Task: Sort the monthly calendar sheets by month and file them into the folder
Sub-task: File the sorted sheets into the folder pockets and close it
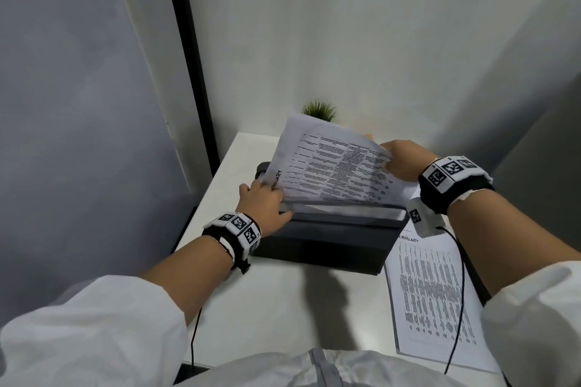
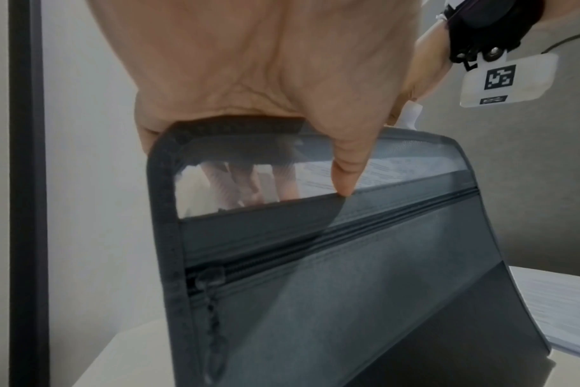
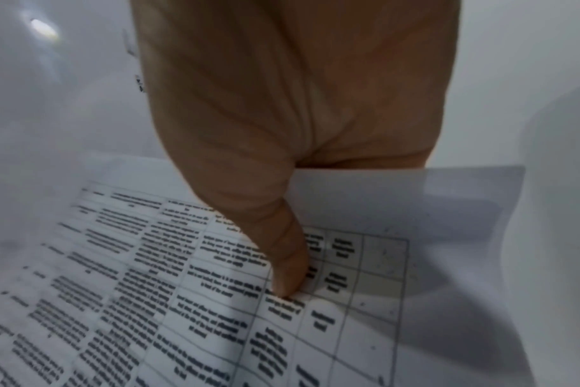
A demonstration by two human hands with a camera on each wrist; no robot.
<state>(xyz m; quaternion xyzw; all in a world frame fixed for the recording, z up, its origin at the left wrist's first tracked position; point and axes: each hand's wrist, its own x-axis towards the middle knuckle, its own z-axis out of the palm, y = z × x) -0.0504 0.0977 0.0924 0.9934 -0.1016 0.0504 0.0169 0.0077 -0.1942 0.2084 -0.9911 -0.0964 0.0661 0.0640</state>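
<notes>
A dark grey zip folder stands open on the white table. My left hand grips its near top edge at the left corner, thumb outside, fingers inside the clear strip of the folder. My right hand pinches the right edge of a printed January calendar sheet, whose lower edge reaches into the folder's mouth. In the right wrist view my thumb presses on the sheet. A February sheet lies flat on the table to the right of the folder.
A small green plant stands behind the folder at the table's back. A black post and a grey wall close the left side. Cables run from both wristbands across the table.
</notes>
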